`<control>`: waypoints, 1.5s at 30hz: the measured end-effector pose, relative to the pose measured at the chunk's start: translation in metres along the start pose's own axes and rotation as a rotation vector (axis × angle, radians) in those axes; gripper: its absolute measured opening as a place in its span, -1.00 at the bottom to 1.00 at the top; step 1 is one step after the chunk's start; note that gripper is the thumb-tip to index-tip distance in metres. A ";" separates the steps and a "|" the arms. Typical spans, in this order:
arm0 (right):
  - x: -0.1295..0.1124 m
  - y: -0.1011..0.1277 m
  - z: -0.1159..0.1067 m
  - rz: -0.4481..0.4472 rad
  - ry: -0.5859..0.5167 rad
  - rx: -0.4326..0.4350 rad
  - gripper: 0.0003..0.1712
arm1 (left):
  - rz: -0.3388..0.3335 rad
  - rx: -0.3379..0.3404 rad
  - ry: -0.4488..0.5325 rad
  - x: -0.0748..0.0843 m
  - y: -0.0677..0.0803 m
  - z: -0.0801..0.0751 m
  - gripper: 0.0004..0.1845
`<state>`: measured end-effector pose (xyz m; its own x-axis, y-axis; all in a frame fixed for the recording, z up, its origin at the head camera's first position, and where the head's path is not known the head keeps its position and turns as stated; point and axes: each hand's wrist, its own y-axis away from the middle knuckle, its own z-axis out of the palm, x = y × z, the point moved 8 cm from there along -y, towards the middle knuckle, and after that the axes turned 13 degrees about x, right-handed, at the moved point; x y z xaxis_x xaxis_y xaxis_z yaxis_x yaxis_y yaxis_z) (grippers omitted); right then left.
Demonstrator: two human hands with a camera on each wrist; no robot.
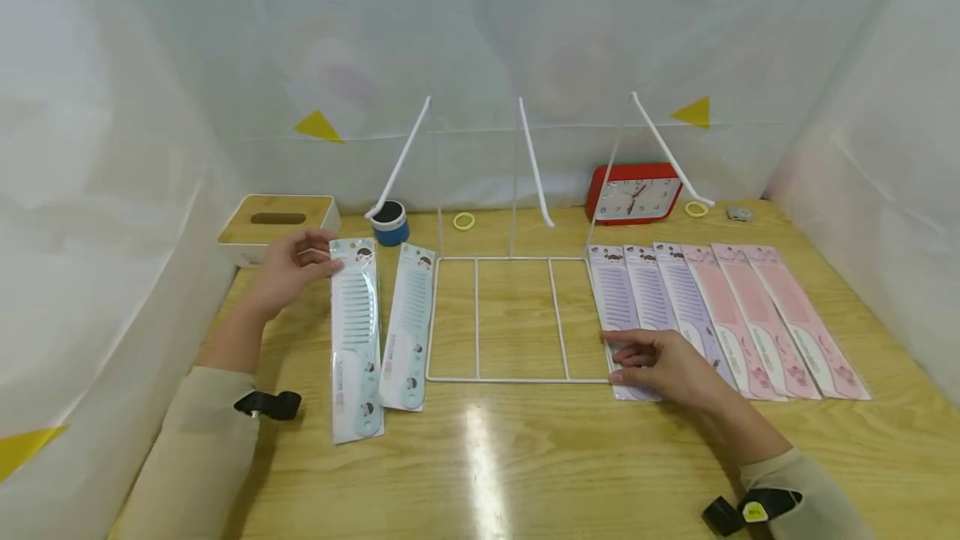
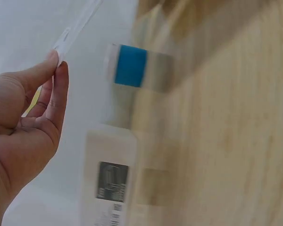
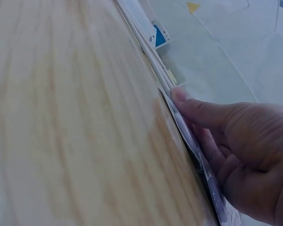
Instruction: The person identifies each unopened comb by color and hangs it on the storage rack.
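My left hand (image 1: pixel 288 273) pinches the top of a light-blue comb in a clear packet (image 1: pixel 356 348) between thumb and fingers. The packet is tilted up toward the head camera; in the left wrist view only its thin plastic edge (image 2: pixel 75 35) shows. Beside it, another packaged blue comb (image 1: pixel 408 327) lies by the left side of a white wire rack (image 1: pixel 517 380) with three prongs. My right hand (image 1: pixel 667 365) rests low over the leftmost packaged purple comb (image 1: pixel 613 286), its fingertips at the rack's right side. What the fingertips press is partly hidden.
Right of the rack lie more packaged purple combs (image 1: pixel 651 286) and three pink ones (image 1: pixel 776 307). A red clock (image 1: pixel 637 194), yellow rings (image 1: pixel 463 222), a blue-and-white tub (image 1: pixel 390 225) and a wood-topped tissue box (image 1: pixel 277 215) stand or lie along the back. The rack's prongs (image 1: pixel 536 161) jut forward.
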<state>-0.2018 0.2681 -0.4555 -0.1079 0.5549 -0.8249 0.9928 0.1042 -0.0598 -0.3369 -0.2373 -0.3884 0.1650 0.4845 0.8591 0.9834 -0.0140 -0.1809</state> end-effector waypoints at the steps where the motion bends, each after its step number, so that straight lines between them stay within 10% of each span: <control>1: 0.000 0.000 0.000 -0.001 -0.002 -0.002 -0.33 | 0.020 0.010 0.017 0.008 0.003 -0.004 -0.51; 12: 0.000 -0.001 0.000 -0.012 0.033 0.012 -0.35 | 0.290 0.063 0.145 0.108 0.047 -0.022 -0.66; 19: -0.001 -0.002 0.000 -0.017 0.058 0.009 -0.36 | 0.579 0.020 0.578 0.169 0.077 -0.031 -0.69; 25: -0.001 -0.001 0.001 -0.009 0.068 0.002 -0.35 | 0.710 0.021 0.752 0.208 0.098 -0.033 -0.67; 45: -0.002 0.000 0.002 -0.018 0.023 -0.002 -0.37 | 0.643 0.167 0.611 0.215 0.082 -0.026 -0.71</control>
<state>-0.2017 0.2651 -0.4548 -0.1268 0.5720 -0.8104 0.9906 0.1160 -0.0731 -0.2192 -0.1571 -0.2058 0.7374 -0.1230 0.6641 0.6716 0.0290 -0.7404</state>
